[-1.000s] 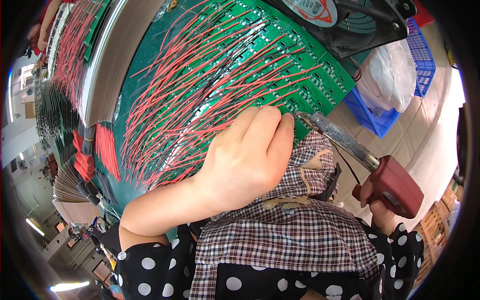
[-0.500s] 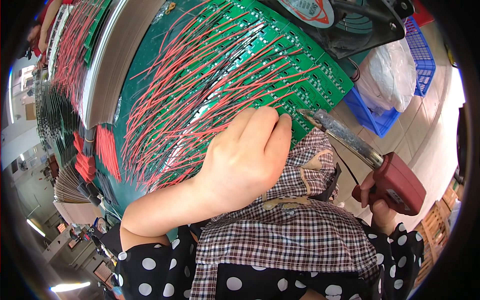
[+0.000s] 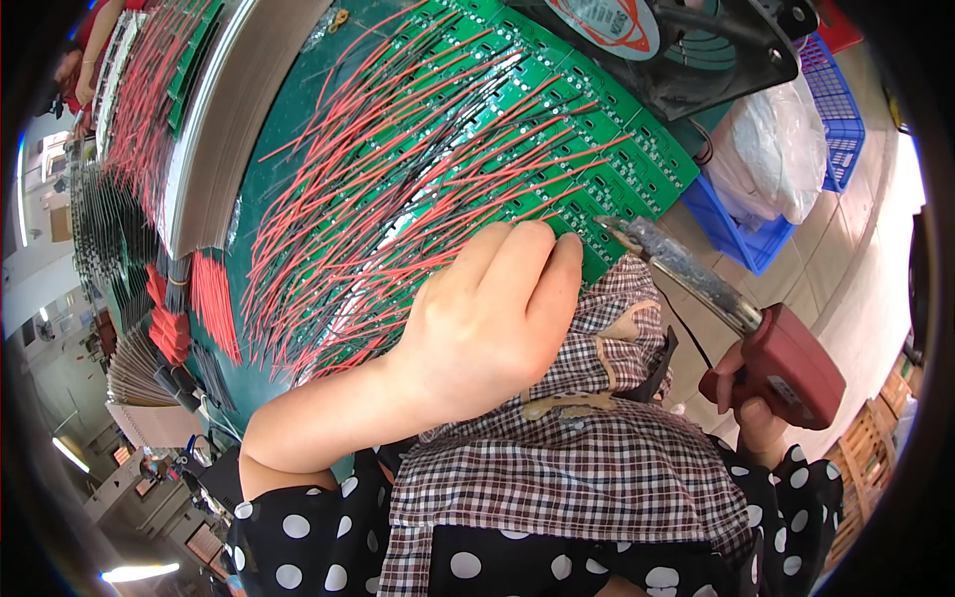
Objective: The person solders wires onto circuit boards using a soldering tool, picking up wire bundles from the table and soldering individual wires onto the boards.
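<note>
In my right hand (image 3: pixel 761 420) is a dark red gun-shaped soldering iron (image 3: pixel 793 373), its fingers wrapped round the grip. The iron's metal shaft points up and left, and its tip hovers near or touches the near right edge of a green circuit board panel (image 3: pixel 637 149); which, I cannot tell. My left hand (image 3: pixel 497 308) is closed over the near edge of the panel, close to the iron's tip. Its fingertips are hidden beneath it, so what they pinch does not show. Many red and black wires (image 3: pixel 398 189) fan leftward across the panel.
A black fan (image 3: pixel 696 60) stands beyond the panel. Blue plastic baskets (image 3: pixel 741 234), one with a white plastic bag (image 3: pixel 771 149), are at the right. Left lie a curved pale stack (image 3: pixel 224 129) and bundled red wires (image 3: pixel 214 298). Another person's arm (image 3: pixel 95 55) shows far left.
My left hand's knuckles have dropped slightly toward me, away from the wires. The iron stays almost in place, its tip still by the panel's edge. The fan and panel appear shifted slightly left.
</note>
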{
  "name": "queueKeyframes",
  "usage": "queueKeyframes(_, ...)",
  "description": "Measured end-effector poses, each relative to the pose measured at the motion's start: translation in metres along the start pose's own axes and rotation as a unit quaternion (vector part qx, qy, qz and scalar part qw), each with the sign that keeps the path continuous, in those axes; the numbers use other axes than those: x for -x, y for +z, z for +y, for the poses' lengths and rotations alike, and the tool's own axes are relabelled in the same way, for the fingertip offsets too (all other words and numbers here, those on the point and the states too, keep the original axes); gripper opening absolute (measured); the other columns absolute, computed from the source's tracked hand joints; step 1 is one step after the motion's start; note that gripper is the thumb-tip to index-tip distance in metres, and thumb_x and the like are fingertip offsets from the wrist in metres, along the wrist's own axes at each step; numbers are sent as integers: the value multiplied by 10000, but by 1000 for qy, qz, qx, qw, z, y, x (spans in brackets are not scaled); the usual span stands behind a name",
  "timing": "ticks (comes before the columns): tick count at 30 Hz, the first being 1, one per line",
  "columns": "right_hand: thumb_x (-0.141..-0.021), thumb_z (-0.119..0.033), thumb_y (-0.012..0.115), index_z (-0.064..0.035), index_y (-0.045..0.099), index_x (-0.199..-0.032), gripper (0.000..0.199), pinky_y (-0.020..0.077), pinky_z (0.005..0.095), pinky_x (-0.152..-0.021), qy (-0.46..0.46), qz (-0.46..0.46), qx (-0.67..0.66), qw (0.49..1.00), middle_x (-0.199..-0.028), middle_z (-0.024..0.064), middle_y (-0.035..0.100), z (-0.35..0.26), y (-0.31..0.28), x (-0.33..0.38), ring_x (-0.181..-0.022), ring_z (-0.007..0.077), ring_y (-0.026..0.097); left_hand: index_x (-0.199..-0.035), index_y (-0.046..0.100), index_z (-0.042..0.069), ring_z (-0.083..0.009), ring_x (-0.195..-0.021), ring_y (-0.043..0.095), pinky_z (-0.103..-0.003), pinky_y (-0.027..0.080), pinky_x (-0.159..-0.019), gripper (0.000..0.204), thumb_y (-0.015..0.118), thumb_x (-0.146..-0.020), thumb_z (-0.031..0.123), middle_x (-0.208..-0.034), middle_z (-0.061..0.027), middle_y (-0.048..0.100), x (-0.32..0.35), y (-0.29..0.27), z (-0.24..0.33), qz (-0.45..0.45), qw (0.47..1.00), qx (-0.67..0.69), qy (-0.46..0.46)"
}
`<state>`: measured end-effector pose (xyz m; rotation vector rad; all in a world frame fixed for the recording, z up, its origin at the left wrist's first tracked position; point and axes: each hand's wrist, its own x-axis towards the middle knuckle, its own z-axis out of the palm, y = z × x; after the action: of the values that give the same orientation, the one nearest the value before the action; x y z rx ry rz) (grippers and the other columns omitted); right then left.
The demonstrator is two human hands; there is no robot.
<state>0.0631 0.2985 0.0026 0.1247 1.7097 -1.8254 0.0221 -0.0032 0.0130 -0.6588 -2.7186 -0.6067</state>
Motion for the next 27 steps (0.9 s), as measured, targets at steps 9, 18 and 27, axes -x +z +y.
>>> queueKeyframes(9,-779,-503,707,45,396,-1245,784,371,218,-440,-35,25,-6,999,-951,118,577,-4,4,-5,-491,102,478,-895,667,-19,-204,-628,575,-289,469,-521,310,672,-585,-39,-771,-78,561,-1,-2,-1,-9,1000,-1,2)
queueKeyframes(18,-778,-494,715,28,430,-1236,751,390,247,-522,-26,16,-16,999,-1016,105,582,-8,2,-5,-548,107,493,-890,668,-7,-214,-649,588,-302,481,-551,268,681,-626,-51,-791,-81,581,-3,-4,-3,-17,999,33,-27)
queueKeyframes(27,-786,-487,704,23,515,-1149,654,408,274,-600,-21,23,-18,999,-1032,80,594,-11,3,-5,-619,120,521,-892,669,-6,-219,-668,590,-304,481,-561,274,685,-622,-52,-808,-86,586,-2,-7,-1,-31,999,29,-31)
